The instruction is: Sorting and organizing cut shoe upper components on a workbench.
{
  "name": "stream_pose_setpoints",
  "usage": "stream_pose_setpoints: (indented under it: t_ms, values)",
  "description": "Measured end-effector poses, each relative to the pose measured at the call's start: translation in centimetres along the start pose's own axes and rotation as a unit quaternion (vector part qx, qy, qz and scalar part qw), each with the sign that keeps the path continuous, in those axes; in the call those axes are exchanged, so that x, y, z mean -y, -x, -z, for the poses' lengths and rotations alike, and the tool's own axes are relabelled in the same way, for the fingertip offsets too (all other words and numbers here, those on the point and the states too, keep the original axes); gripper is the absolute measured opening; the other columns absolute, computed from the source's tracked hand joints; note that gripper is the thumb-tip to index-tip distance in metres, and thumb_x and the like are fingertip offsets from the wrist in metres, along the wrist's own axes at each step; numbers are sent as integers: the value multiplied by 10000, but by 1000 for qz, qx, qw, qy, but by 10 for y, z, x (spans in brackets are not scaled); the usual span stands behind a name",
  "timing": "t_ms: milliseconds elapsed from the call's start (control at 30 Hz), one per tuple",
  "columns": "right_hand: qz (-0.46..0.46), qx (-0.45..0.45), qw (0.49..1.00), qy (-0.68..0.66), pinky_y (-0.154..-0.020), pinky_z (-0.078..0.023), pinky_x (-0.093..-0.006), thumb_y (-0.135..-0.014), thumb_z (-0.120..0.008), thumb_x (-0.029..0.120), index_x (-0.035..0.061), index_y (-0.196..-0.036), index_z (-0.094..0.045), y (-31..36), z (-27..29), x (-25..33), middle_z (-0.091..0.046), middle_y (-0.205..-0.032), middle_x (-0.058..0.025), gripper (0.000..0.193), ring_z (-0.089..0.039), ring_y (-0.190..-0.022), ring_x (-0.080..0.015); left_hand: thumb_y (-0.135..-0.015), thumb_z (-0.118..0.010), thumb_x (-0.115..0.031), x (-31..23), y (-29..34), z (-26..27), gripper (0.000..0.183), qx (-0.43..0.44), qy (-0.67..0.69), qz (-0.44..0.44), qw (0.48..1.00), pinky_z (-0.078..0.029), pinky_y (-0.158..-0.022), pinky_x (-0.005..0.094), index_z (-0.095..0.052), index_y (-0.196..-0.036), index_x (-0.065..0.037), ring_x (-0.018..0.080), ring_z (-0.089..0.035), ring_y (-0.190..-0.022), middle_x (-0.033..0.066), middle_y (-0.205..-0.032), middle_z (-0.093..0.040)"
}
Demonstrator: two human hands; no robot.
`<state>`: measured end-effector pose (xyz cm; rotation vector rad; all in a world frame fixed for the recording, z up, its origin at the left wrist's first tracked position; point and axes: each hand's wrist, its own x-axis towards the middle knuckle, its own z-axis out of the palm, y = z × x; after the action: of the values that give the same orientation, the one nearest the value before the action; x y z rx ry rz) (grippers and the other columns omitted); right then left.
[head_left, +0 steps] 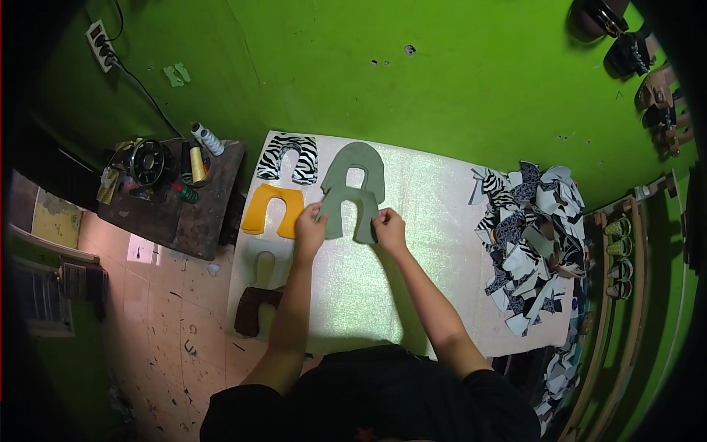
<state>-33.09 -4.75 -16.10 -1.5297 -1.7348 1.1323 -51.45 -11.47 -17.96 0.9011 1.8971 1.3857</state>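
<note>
Between my hands is a grey-green U-shaped cutout (340, 210), curved end away from me. My left hand (310, 231) is closed on its left leg, and the fingers of my right hand (390, 229) pinch the tip of its right leg. Its curved end overlaps another grey-green U-shaped piece (355, 153) just beyond. Down the left side of the pale, shimmering tabletop (434, 287) lie similar U shapes: zebra-striped (269, 163), yellow-orange (255, 210), pale grey (248, 264) and dark brown (249, 311). My left forearm partly covers the brown one.
A heap of mixed scraps (534, 243) covers the table's right side. At left stands a dark worktable (199, 232) with a black handwheel (149, 162) and thread spools (209, 140). A green wall (324, 66) rises behind. Shoes (618, 247) sit on a rack at right.
</note>
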Motion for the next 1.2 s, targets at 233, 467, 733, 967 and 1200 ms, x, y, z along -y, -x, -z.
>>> stream_pose_setpoints:
  t_ms: [233, 467, 733, 967, 1200]
  values:
    - [12, -64, 996, -60, -540, -461, -282, -727, -628, 104, -8, -872, -570, -71, -1, 22, -591, -653, -85, 193, -562, -556, -148, -736, -604, -25, -22, -84, -29, 263, -27, 57, -29, 998, -446, -740, 289, -531, -989, -33, 206, -594, -840, 130, -911, -616]
    - [8, -77, 996, 41, -586, -468, -307, -698, -658, 136, -9, -889, -572, -104, -17, 2, -599, -675, -116, 255, -584, -600, -198, -706, -580, 18, -1, -107, -44, 334, -27, -99, 29, 994, -451, -748, 322, -508, -1022, -65, 256, -597, -848, 120, -906, -615]
    - [12, -84, 996, -27, -596, -457, -312, -705, -565, 53, -10, -953, -542, -101, -15, -10, -561, -659, -99, 256, -557, -595, -198, -699, -565, 39, -6, -100, -43, 351, -20, -56, -36, 998, -442, -760, 331, -506, -1030, -63, 270, -581, -891, 137, -942, -595]
    - [34, -76, 997, 7, -607, -456, -318, -697, -573, 37, -7, -995, -520, -102, -19, -16, -550, -667, -104, 306, -551, -606, -211, -670, -530, 102, -4, -85, -44, 366, -56, -152, -98, 982, -434, -776, 351, -519, -1013, -25, 310, -555, -884, 165, -942, -566]
    - [61, -62, 993, 80, -706, -456, -354, -701, -633, 79, 0, -1076, -477, -90, -13, 0, -533, -872, -175, 413, -547, -790, -288, -671, -545, 32, -26, -71, -40, 283, -73, -220, -123, 965, -418, -790, 380, -575, -949, -10, 315, -518, -927, 152, -947, -542]
